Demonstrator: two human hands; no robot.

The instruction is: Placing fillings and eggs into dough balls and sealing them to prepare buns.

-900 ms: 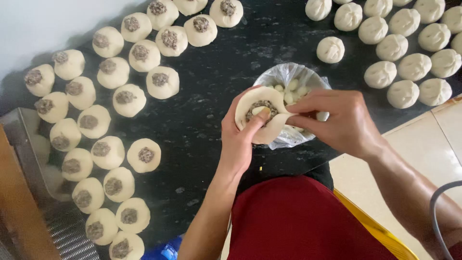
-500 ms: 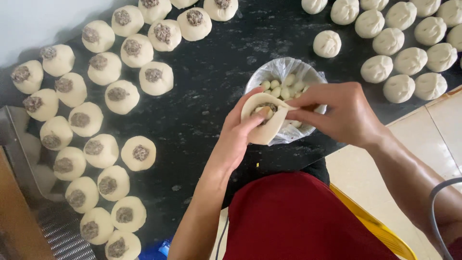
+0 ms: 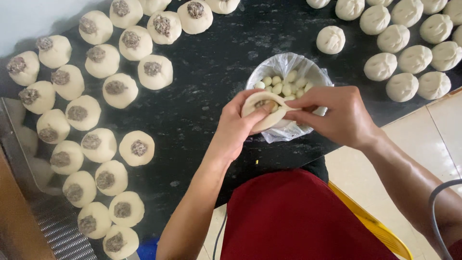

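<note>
Two hands met over one dough wrapper point(image 3: 262, 113) at the middle of the frame. The fingers point(image 3: 293, 107) of the right hand point(image 3: 339, 115) were pinched nearly shut on the wrapper's right edge, drawing a thin fold of dough sideways. The left hand point(image 3: 236, 127) was cupped underneath, its fingers curled about the wrapper and its thumb lying over the near rim.

To pleat such a wrapper well, I judged that the cupping hand should stay loose enough to let the dough turn, while the pinching fingers take small, even bites of the rim and press each fold onto the last. The thumb should keep the filling down, so none is caught in the seam.

The wrapper itself was pale, soft and round, folded partway over a dark filling that showed only as a small patch at its open top. It was held in the air, just in front of a bowl lined with clear plastic point(image 3: 288, 65) that held small pale round pieces.

Farther out, on the black, flour-dusted surface point(image 3: 211, 72), open dough rounds topped with dark filling point(image 3: 137, 148) filled the left side of the frame in rows. Closed white buns point(image 3: 380, 66) sat grouped at the upper right. A red apron point(image 3: 298, 216) filled the lower middle.
</note>
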